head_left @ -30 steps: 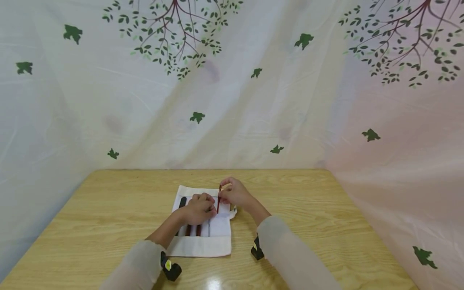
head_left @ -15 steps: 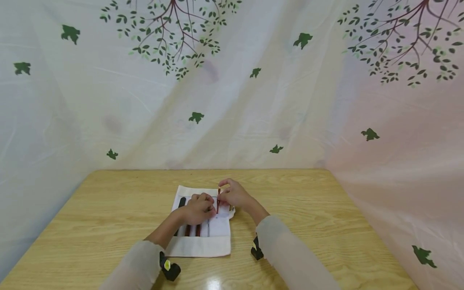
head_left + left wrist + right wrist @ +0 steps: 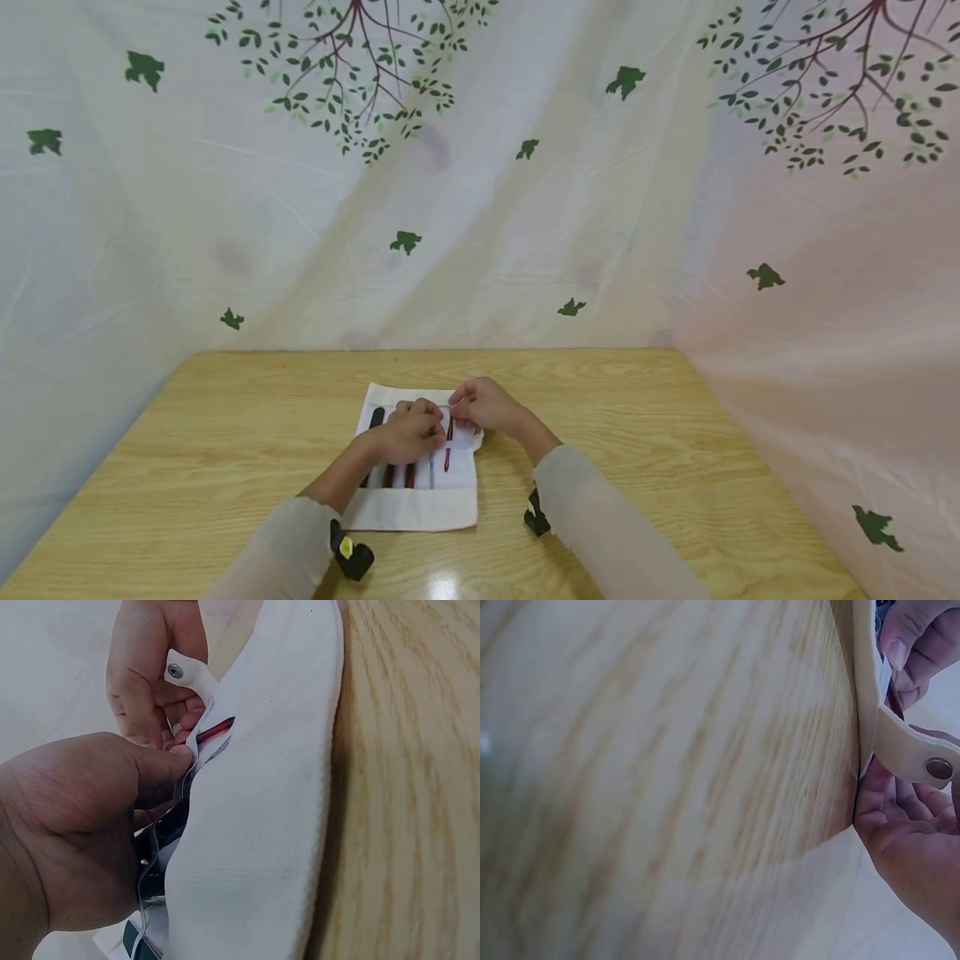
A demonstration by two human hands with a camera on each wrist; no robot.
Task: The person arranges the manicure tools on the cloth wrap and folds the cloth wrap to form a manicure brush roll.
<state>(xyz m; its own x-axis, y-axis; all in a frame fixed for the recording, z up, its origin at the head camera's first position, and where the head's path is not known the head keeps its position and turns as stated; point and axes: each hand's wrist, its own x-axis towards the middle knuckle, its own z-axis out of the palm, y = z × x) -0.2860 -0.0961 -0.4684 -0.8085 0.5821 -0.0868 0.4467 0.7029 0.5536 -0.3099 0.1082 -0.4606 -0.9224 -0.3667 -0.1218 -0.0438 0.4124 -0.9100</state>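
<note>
A white cloth case (image 3: 420, 510) lies unfolded on the table, holding dark and reddish-brown tools in a row. The thin red tool (image 3: 447, 458) lies lengthwise near the case's right side, passing under a strip across the middle. At its upper end the right hand (image 3: 491, 406) pinches with thumb and fingertips. The left hand (image 3: 408, 434) pinches the strip's edge beside it; its thumb on that edge shows in the left wrist view. A cloth tab with a metal snap (image 3: 175, 670) sticks out at the case's side. The right fingertips are partly hidden.
The wooden table (image 3: 675, 467) extends on both sides of the case and behind it. A pale curtain (image 3: 480, 275) with printed leaves and branches hangs along the table's back edge and sides. Black wrist-worn cameras (image 3: 354, 560) sit beneath both forearms.
The thin red tool has slid down toward the near side of the case, its lower end now below the strip. The right hand has moved slightly down; the left hand has stayed in place.
</note>
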